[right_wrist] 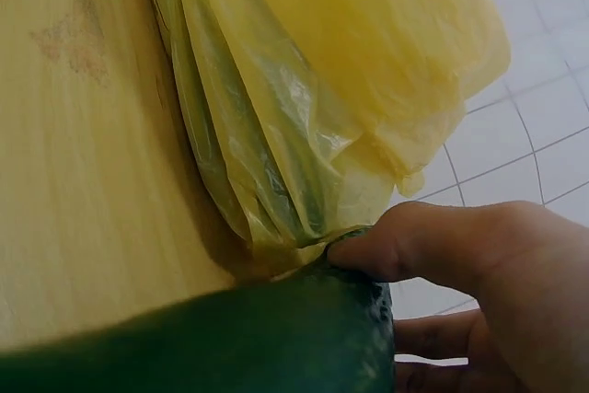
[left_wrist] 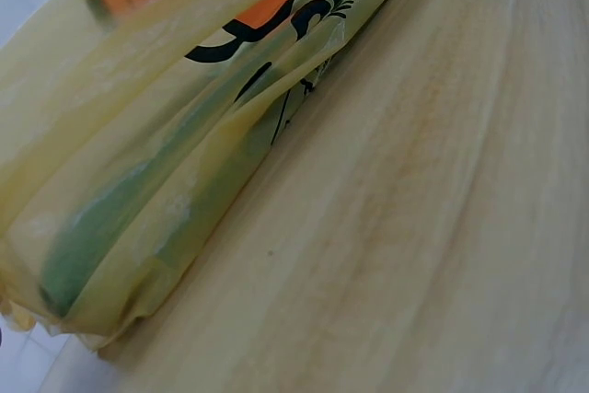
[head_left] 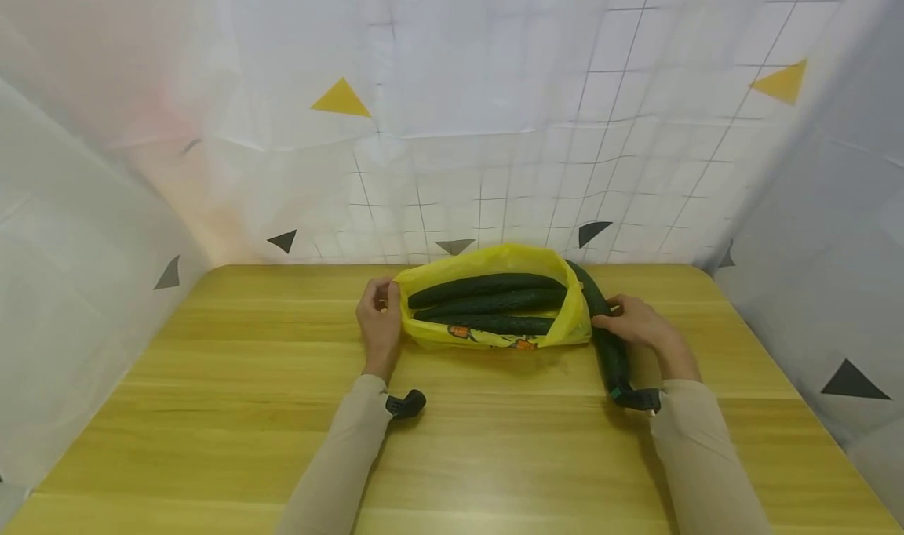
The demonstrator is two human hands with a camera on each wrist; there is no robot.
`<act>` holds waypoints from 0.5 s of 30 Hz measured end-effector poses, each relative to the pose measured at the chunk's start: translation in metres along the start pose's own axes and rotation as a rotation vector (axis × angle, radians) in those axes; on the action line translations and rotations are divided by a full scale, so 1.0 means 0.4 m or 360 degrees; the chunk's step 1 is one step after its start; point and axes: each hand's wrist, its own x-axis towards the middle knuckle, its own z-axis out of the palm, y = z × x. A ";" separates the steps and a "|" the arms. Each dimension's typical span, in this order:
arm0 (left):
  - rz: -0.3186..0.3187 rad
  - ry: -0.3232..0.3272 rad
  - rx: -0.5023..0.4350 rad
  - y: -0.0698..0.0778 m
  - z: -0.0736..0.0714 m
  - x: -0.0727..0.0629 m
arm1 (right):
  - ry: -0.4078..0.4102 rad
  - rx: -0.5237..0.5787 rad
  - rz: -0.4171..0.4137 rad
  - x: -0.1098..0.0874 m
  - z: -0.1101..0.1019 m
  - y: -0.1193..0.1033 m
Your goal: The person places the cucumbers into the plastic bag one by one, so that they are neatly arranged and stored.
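Note:
A yellow plastic bag [head_left: 494, 259] lies on its side with its mouth spread wide. Three dark green cucumbers [head_left: 487, 285] lie lengthwise inside it. At the bag's left end, my left hand [head_left: 379, 319] pinches the rim. Another cucumber [head_left: 610, 354] is outside, along the bag's right end, pointing away from me. My right hand [head_left: 643, 323] grips this one, thumb across its top; in the right wrist view the thumb [right_wrist: 368, 255] presses near its end, close beside the gathered plastic [right_wrist: 294, 126]. Green shows through the bag [left_wrist: 110, 227] in the left wrist view.
The wooden table [head_left: 212, 394] extends around the bag. Behind it stands a white sheeted wall [head_left: 452, 166] with grid lines and black and yellow triangles. A black wrist camera [head_left: 406, 404] is strapped to the left wrist, another [head_left: 639, 399] to the right.

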 end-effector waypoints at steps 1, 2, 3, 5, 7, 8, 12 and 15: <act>0.0003 -0.0004 0.0001 0.010 -0.002 -0.002 | 0.0007 0.0008 0.0001 0.001 0.000 0.000; 0.0006 -0.0008 0.0001 0.021 -0.004 -0.004 | 0.0011 0.0016 0.0003 0.000 0.000 0.000; 0.0009 -0.0010 -0.0001 0.032 -0.007 -0.006 | 0.0014 0.0028 0.0008 0.001 0.001 0.000; 0.0009 -0.0012 -0.0007 0.043 -0.008 -0.008 | 0.0024 0.0045 0.0015 0.002 0.003 0.002; -0.0009 -0.0016 -0.0014 0.034 -0.007 -0.005 | 0.0035 0.0051 0.0021 0.003 0.004 0.006; -0.0012 -0.0014 -0.0017 0.024 -0.006 -0.004 | 0.0039 0.0050 0.0023 0.004 0.004 0.008; -0.0015 0.0000 -0.0035 -0.026 0.001 0.005 | 0.0058 0.0046 0.0032 0.006 0.003 0.021; -0.0003 0.0016 -0.0050 -0.039 0.003 0.005 | 0.0079 0.0069 0.0044 0.006 -0.001 0.031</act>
